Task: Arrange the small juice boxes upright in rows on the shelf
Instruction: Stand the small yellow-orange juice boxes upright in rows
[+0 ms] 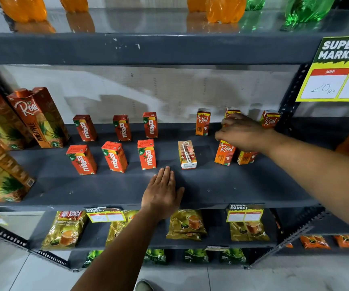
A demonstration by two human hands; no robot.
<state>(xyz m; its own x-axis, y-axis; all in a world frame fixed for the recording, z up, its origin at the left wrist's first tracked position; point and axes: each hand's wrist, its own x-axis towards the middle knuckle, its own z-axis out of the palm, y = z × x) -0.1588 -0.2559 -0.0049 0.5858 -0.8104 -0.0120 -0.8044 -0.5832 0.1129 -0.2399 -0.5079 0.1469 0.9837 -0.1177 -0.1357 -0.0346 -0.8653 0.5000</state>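
Small juice boxes stand upright in two rows on the dark grey shelf [211,190]. Red Maaza boxes fill the left part, such as one in front [146,154] and one behind [150,124]. One box [187,154] in the front row faces backward, straw side out. Orange Real boxes stand to the right, among them a back one [203,122] and a front one [225,153]. My right hand [243,132] reaches over the Real boxes, its fingers curled above the front one; whether it grips the box I cannot tell. My left hand [163,194] lies flat and open on the shelf.
Tall Real pineapple cartons [39,117] lean at the left end. A yellow price sign [339,70] hangs at the upper right. Orange and green bottles [225,9] stand on the shelf above. Tea packets [187,224] lie on the shelf below.
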